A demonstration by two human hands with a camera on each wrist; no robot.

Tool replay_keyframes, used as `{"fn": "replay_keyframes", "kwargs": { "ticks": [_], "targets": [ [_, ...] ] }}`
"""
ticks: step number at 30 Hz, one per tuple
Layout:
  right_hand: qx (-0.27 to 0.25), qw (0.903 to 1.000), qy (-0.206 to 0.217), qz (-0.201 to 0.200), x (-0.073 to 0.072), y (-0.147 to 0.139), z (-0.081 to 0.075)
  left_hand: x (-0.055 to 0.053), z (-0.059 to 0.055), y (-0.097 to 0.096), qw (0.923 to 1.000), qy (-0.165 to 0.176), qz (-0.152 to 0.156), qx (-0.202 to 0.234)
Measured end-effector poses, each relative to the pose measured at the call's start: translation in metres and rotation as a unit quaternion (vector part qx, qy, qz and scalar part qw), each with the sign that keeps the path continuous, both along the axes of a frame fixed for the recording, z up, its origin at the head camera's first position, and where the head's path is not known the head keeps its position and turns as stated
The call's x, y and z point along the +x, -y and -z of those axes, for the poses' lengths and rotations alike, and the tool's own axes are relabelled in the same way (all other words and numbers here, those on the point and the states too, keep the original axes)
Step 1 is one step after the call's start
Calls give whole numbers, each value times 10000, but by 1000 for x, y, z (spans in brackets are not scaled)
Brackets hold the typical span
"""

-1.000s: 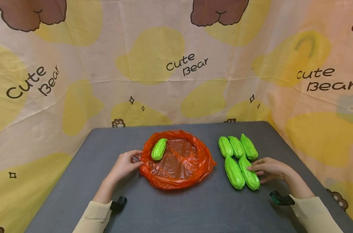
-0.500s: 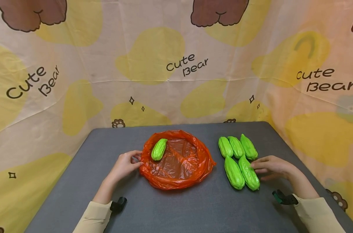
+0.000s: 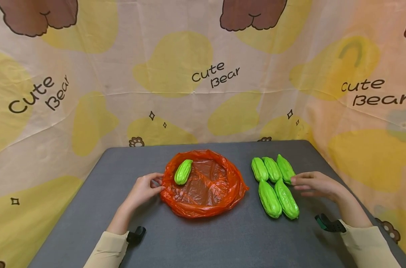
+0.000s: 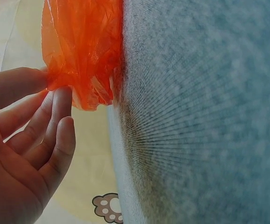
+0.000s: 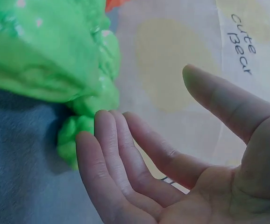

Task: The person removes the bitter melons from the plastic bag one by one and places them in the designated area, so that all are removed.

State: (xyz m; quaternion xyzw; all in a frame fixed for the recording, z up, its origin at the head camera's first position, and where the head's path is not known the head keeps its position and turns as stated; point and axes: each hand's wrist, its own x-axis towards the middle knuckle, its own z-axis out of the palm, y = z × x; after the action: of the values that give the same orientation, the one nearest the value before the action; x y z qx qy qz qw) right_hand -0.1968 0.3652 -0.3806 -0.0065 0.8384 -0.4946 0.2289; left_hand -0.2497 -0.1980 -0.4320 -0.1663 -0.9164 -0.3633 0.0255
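A red plastic bag (image 3: pixel 203 212) lies on the table with its mouth spread wide and its rim rolled round. Inside, toward its left, rests one bright green, ridged bitter melon (image 3: pixel 183 172). My left hand (image 3: pixel 144 190) pinches the bag's left edge between thumb and fingers; the left wrist view shows the gathered plastic (image 4: pixel 81 51) at the fingertips. Right of the bag, several more bitter melons (image 3: pixel 269 199) lie in two rows. My right hand (image 3: pixel 315 184) is beside the far right melon (image 3: pixel 285 169), fingers extended, thumb apart, palm holding nothing.
A grey table (image 3: pixel 206 245) carries everything. Patterned cloth (image 3: pixel 176 74) with bear prints hangs along the back and both sides. Each wrist wears a black strap mount (image 3: pixel 329 223).
My right hand has drawn back from the near right melon and shifted up and away toward the back row. The left hand and the bag have stayed still.
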Motion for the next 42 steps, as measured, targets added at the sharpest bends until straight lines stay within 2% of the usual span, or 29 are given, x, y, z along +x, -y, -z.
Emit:
{"fn": "replay_keyframes", "kwargs": {
  "ticks": [18,29,42],
  "targets": [
    [37,9995,-275,-134,-19,40,-23,-1,1,-2,10000,14,-37,-5],
    [150,9991,-221,-319,-37,64,-28,-1,2,-1,10000,-41,-55,-27],
    [-48,9989,-221,-402,-54,88,-33,1,0,-1,10000,-45,-78,2]
  ]
}}
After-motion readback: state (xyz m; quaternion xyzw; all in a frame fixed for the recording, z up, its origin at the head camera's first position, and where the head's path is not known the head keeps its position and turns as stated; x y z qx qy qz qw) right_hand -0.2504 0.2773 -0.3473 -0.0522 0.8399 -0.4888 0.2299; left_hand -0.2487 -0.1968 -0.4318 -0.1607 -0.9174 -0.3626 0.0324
